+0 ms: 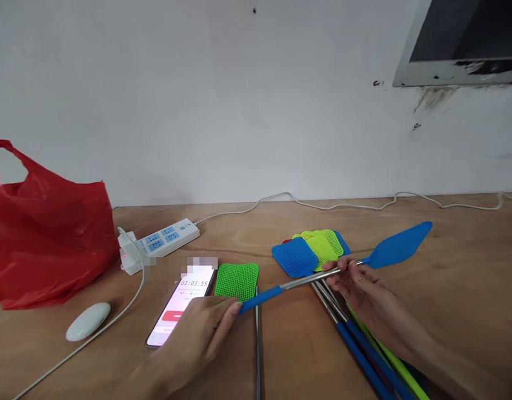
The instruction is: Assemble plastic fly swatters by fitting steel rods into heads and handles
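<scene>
While the left hand (206,322) angles in from 7 o'clock, knuckles up and gripping the handle of the blue fly swatter (310,279), the right hand (370,289) angles in from 4 o'clock, thumb and fingers pinching its metal shaft right by the head. So yeah, swatter's held tilted above the surface (222,366), head aimed between 2 and 3 o'clock.

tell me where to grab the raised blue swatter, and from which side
Probably mid-length on the blue swatter's silver shaft, from above: that stretch is thin, straight and uncovered. The left hand has its handle, the right hand grips near the blade, and other swatters lie beneath.
</scene>
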Motion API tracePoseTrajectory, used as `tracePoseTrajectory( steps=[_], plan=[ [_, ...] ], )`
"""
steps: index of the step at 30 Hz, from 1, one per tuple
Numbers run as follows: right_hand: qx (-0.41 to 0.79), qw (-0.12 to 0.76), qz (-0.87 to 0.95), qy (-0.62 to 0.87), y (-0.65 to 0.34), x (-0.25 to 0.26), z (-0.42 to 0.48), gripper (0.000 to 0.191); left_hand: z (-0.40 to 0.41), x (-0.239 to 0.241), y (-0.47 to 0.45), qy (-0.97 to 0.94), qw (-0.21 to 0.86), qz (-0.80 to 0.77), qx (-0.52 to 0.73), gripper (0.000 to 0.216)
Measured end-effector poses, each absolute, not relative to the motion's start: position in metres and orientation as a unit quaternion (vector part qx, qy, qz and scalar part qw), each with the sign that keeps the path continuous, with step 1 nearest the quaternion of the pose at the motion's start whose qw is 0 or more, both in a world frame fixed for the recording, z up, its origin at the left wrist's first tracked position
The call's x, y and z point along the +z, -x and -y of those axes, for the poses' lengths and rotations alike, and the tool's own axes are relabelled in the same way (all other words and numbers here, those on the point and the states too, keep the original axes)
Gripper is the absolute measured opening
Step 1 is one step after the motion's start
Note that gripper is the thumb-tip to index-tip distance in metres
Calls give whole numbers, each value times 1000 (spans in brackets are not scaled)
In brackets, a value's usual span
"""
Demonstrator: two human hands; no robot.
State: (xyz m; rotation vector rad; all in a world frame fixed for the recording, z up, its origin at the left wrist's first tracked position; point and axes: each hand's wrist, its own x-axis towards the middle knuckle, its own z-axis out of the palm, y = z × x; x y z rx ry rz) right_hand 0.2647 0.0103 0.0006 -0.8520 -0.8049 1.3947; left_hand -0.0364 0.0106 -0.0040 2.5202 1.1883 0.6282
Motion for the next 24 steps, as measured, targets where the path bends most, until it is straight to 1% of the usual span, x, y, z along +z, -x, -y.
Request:
tracePoseTrajectory(
  steps=[3, 6, 8, 12, 15, 19, 24],
  plan=[
    [564, 663, 310, 382, -276, 6, -21, 30, -13, 0, 47, -858, 142, -441, 222, 51],
    [566, 668, 292, 385, -278, 6, -22, 29, -12, 4, 52, -852, 103, -465, 218, 46],
    [584, 647, 303, 386, -274, 2, -19, 29, -9, 6, 53, -851, 42, -479, 211, 42],
    [603, 616, 334, 381, -265, -4, -12, 27, 1, 7, 51, -841, -113, -492, 192, 38],
    [605, 606, 342, 387, -263, -2, -10, 30, 11, 4, 49, -852, -175, -469, 154, 34],
    [615, 588, 338, 403, -262, 4, -10, 35, 18, 0, 46, -858, -159, -480, 93, 37],
    [621, 565, 345, 420, -260, 9, -6, 38, 11, -4, 45, -854, -111, -504, 61, 39]
  ],
)
